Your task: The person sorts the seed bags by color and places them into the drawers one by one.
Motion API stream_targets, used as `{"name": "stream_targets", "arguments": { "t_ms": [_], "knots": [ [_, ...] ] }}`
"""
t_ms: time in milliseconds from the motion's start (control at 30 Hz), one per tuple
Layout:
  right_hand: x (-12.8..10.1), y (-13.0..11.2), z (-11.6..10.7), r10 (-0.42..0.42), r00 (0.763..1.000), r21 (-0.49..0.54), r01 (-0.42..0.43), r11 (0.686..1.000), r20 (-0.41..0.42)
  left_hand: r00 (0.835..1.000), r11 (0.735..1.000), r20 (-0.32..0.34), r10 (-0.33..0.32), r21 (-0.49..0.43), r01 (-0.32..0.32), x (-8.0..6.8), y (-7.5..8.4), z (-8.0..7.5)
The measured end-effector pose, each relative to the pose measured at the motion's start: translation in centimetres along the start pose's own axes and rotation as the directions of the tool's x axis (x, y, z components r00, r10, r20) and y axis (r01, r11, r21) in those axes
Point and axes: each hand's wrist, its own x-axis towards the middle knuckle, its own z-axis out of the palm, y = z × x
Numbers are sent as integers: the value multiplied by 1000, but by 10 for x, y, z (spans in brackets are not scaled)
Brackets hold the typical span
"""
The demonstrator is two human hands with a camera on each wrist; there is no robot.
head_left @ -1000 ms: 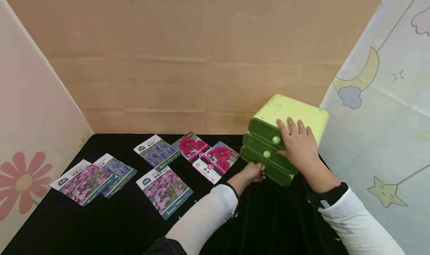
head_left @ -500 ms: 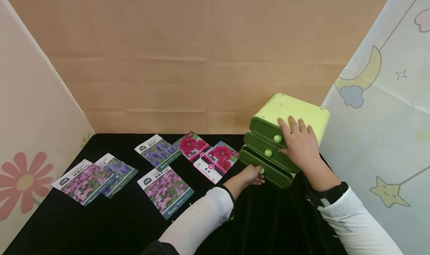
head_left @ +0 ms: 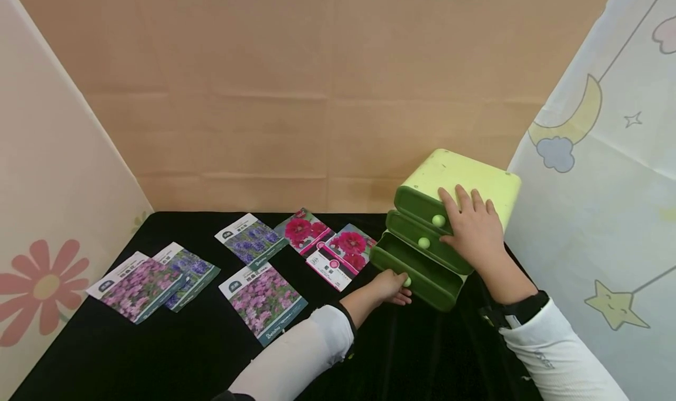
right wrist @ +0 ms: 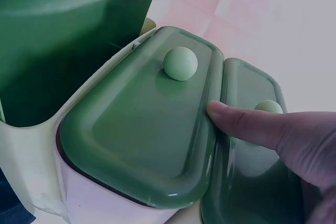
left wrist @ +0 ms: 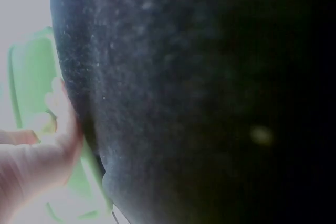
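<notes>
A light-green mini cabinet (head_left: pixel 467 175) with three dark-green drawers stands at the right of the black table (head_left: pixel 174 348). Its bottom drawer (head_left: pixel 422 275) is pulled partly out and shows a dark inside (right wrist: pixel 63 51). My left hand (head_left: pixel 400 287) pinches that drawer's pale knob (head_left: pixel 407 281). My right hand (head_left: pixel 472 225) lies flat on the cabinet's front and top with straight fingers. Its thumb (right wrist: pixel 247 124) sits in the seam between the middle drawer (right wrist: pixel 142 129) and the top drawer (right wrist: pixel 252 150). The left wrist view is blurred and mostly dark; my left hand (left wrist: pixel 37 156) shows against green plastic.
Several flower seed packets lie on the black table: two red ones (head_left: pixel 330 248) beside the cabinet, purple and blue ones (head_left: pixel 262 298) (head_left: pixel 153 280) further left. A cardboard wall (head_left: pixel 317 95) stands behind, a flower-print panel (head_left: pixel 47 213) on the left and a moon-and-star cloth (head_left: pixel 597 184) on the right.
The bottom drawer has slid out toward me with my left hand on its knob. My right hand has stayed on the cabinet.
</notes>
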Motion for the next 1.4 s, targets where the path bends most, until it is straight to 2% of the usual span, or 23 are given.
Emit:
{"name": "stream_targets", "arguments": {
  "t_ms": [167, 467, 867, 1167, 1400],
  "knots": [
    [-1, -1, 1, 5, 1000, 4, -5, 1000, 10, 1000, 999, 21, -7, -33, 8, -10, -5, -3],
    [-3, 0, 2, 12, 1000, 9, -12, 1000, 8, 998, 999, 53, -19, -31, 20, -22, -12, -6],
    [-2, 1, 0, 6, 1000, 10, -6, 1000, 6, 996, 997, 77, -53, 68, 48, -43, -10, -12],
    [0, -4, 2, 11, 999, 19, -11, 1000, 33, 990, 986, 104, -94, 146, 79, -63, -15, -23],
    [-1, -3, -1, 22, 999, 16, -22, 1000, 33, 987, 984, 137, -81, 168, 58, -75, -19, -24]
  ]
}}
